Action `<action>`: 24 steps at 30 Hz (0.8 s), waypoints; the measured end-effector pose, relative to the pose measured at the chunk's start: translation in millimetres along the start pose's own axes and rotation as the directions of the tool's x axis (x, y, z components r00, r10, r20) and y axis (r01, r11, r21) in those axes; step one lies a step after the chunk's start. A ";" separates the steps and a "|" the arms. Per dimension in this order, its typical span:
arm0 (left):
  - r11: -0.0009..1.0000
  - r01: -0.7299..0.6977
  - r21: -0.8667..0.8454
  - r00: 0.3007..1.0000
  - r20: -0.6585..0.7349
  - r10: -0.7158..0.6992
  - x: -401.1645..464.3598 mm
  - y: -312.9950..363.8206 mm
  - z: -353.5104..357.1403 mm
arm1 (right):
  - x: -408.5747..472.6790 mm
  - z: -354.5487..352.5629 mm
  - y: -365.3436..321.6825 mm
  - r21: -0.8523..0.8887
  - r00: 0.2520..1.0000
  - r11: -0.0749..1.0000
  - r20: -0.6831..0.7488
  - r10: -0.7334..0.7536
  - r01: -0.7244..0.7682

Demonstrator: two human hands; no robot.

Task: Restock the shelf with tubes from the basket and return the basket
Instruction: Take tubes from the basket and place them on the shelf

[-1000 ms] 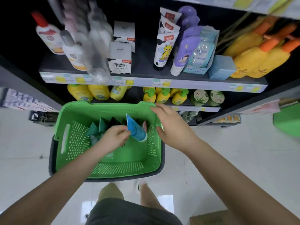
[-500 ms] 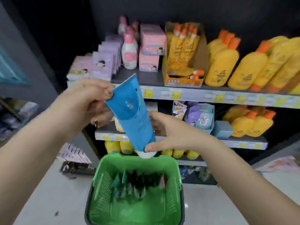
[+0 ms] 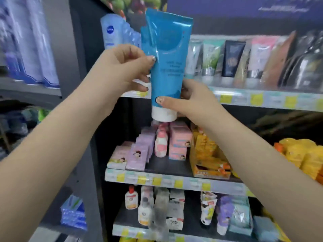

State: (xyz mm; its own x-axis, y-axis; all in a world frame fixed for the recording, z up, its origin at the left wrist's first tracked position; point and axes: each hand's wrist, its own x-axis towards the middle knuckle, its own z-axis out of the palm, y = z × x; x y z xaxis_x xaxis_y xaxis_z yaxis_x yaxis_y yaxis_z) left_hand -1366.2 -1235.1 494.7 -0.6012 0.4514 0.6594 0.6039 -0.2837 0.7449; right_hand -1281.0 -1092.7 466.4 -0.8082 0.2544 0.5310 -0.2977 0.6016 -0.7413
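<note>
Blue tube: the blue tube (image 3: 166, 65) is in the upper centre of the frame, held upright in the air with its white cap (image 3: 164, 115) down and its flat sealed end up. It is in front of the top shelf (image 3: 244, 99), not yet on it.

Left grip: the left hand (image 3: 122, 69) is closed on the left edge of the tube at its middle, the thumb pressed on the front. I judge that this hand keeps the tube straight.

Right grip: the right hand (image 3: 190, 100) clasps the lower part of the tube just above the cap, the thumb across the front. It seems to carry the weight from below and to aim the cap.

Why cap down: the other tubes (image 3: 232, 62) on the top shelf, at the upper right of the frame, stand on their caps in a row, so this tube is probably held the same way to match them.

Likely place: a light blue bottle (image 3: 111, 32) stands at the left end of the top shelf, partly behind the tube. The free space is hidden by the tube and the hands, so I cannot tell exactly where it goes.

Basket: it is not visible in the frame.

Lower shelves: pink and purple boxes (image 3: 138, 154) and a pink bottle (image 3: 161, 142) are below; they are not concerned.

Stage: one tube is being carried to the shelf; the return of the basket is not yet done.
</note>
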 end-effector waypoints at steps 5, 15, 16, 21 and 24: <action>0.995 0.035 0.097 0.999 -0.042 -0.031 36.4 -2.2 -4.6 | 61.3 -2.1 -28.6 -0.133 0.986 0.990 -0.152 -0.064 0.044; 0.953 0.261 0.155 0.961 -0.141 -0.240 96.4 -33.3 -3.7 | 165.0 35.0 -0.4 -0.357 0.981 0.931 -0.196 0.003 -0.074; 0.948 0.268 0.172 0.958 -0.151 -0.244 98.4 -36.3 -3.9 | 168.9 38.0 3.9 -0.372 0.982 0.925 -0.191 0.006 -0.078; 0.929 0.286 0.234 0.954 -0.161 -0.253 105.5 -48.6 -5.4 | 179.0 42.5 15.5 -0.405 0.987 0.909 -0.154 0.044 -0.104; 0.915 0.298 0.271 0.950 -0.178 -0.257 110.3 -51.7 -5.4 | 183.4 41.9 20.0 -0.440 0.992 0.893 -0.114 0.048 -0.093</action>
State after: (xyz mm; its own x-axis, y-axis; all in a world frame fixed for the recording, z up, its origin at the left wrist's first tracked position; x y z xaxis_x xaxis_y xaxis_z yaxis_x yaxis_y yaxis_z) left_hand -1466.6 -1175.2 529.5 -0.8195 0.3510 0.4530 0.5149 0.1041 0.8509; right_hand -1456.5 -1065.8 531.8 -0.7582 0.3675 0.5386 0.0328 0.8465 -0.5314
